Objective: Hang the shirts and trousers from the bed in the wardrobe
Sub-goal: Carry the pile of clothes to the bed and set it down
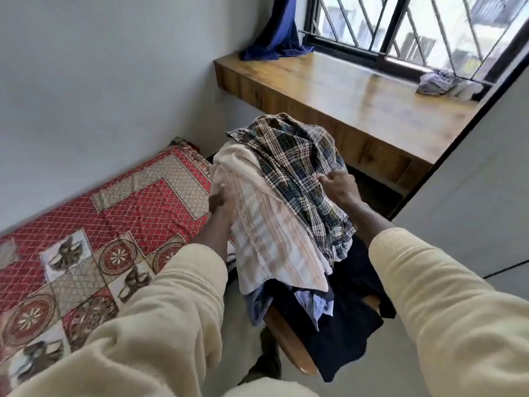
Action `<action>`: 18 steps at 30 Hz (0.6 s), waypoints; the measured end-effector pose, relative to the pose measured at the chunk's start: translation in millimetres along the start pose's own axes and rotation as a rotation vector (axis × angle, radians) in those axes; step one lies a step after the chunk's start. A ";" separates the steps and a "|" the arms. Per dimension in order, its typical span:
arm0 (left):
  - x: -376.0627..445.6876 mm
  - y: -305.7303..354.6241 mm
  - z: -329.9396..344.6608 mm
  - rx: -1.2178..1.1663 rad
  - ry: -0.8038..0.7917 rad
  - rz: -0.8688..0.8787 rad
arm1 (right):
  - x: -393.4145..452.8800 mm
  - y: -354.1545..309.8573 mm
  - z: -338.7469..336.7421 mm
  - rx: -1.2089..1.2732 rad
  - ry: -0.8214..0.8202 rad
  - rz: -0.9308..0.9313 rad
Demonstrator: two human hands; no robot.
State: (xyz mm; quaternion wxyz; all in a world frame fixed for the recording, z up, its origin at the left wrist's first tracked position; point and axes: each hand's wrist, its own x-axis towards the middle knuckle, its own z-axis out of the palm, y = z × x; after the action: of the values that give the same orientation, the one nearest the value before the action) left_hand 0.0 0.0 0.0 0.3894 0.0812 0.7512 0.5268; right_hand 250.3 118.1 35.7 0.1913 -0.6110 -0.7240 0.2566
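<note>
While both hands [337, 184] grip piled shirts [286, 196], lower garments seem trousers.

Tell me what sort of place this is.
Most likely a bedroom in a flat. A bed with a red patterned cover stands against the wall, a wooden ledge runs under a barred window, and both hands hold a pile of clothes.

A wooden counter [343, 90] ran below the barred window [415, 24] at the far right. A blue curtain [279, 32] pooled onto its far left corner, and a crumpled pale cloth [442, 83] lay at its far right end, against the window frame.
</note>
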 end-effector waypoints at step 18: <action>122.1 -34.9 15.1 -0.207 -0.043 -0.427 | 204.7 -20.4 32.4 0.275 -0.431 0.197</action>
State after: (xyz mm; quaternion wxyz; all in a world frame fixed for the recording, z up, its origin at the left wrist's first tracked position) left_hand -63.3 60.9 -92.9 0.5141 -0.1084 0.6849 0.5048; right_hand 178.3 312.3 14.8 0.0880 -0.5781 -0.6435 0.4940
